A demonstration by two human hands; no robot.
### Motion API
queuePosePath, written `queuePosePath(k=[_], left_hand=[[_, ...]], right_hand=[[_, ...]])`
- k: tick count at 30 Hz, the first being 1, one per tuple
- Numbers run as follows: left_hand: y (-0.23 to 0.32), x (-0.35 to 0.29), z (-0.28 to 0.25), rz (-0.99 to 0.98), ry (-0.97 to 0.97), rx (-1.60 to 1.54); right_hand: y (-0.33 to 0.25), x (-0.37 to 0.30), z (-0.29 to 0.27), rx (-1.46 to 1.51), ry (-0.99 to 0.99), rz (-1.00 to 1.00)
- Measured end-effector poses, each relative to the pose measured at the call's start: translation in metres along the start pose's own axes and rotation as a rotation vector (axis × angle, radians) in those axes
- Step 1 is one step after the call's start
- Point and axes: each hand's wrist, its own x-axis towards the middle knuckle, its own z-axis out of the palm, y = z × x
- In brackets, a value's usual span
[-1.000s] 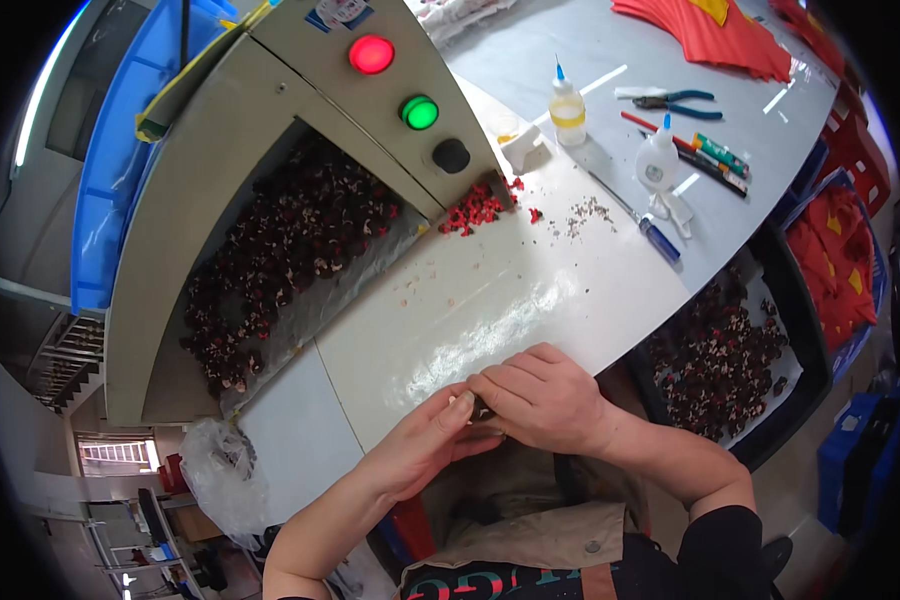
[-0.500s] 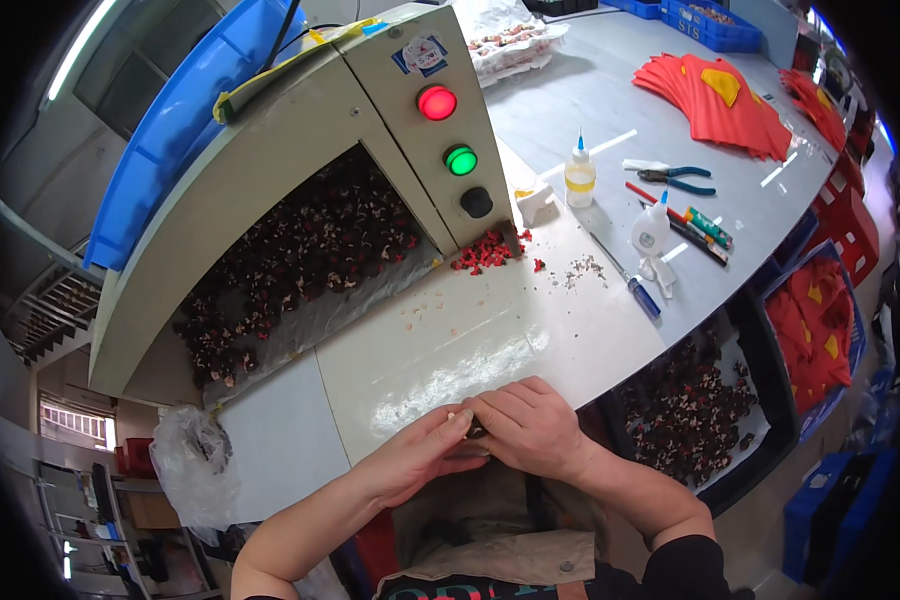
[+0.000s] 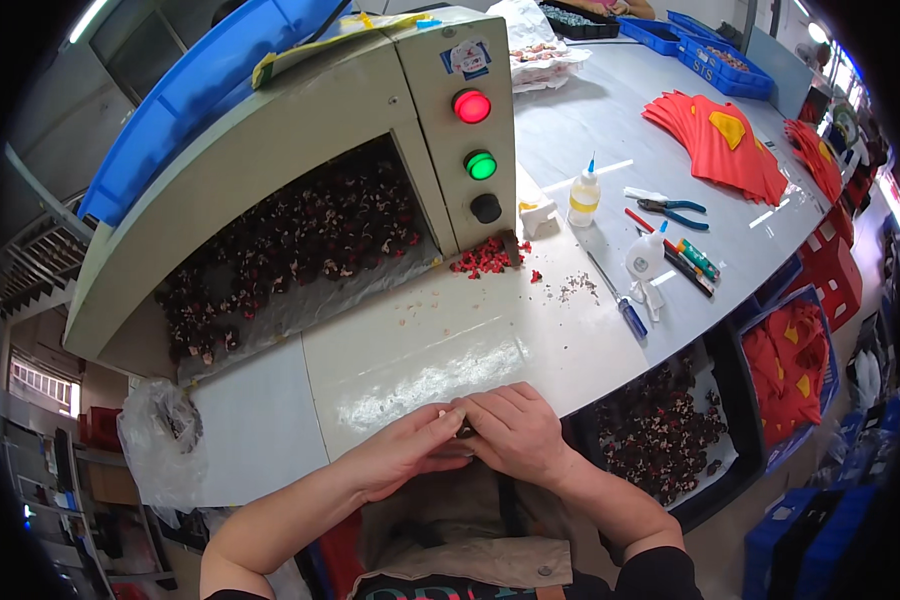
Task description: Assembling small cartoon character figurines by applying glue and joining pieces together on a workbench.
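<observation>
A person's left hand (image 3: 410,448) and right hand (image 3: 518,430) are pinching a small, mostly hidden dark piece (image 3: 465,429) between them at the near edge of the white worktable (image 3: 595,345). A blue-and-white sticker (image 3: 469,59) is marking the beige machine (image 3: 300,125); white letters (image 3: 703,72) are showing on a blue crate (image 3: 742,86).

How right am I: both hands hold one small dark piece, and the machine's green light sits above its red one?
Not quite: in the head view, the machine's red light sits above its green light. The left hand and right hand do hold one small dark piece.
</observation>
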Motion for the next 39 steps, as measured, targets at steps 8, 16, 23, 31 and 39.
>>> queuePosePath(k=[8, 16, 23, 31, 39], left_hand=[[-0.043, 0.031, -0.043, 0.046, 0.025, 0.02], [-0.048, 0.044, -0.055, 0.051, 0.018, 0.068], [-0.054, 0.049, -0.054, 0.052, 0.045, 0.065], [-0.055, 0.053, -0.053, 0.047, 0.068, 0.092], [-0.058, 0.056, -0.055, 0.045, 0.056, 0.065]], right_hand=[[0.017, -0.034, 0.057, 0.062, -0.001, 0.029], [0.031, -0.044, 0.079, 0.01, 0.032, -0.006], [0.034, -0.053, 0.085, 0.025, 0.038, 0.014], [0.039, -0.055, 0.086, 0.018, 0.035, 0.009], [0.041, -0.058, 0.089, 0.009, 0.045, -0.002]])
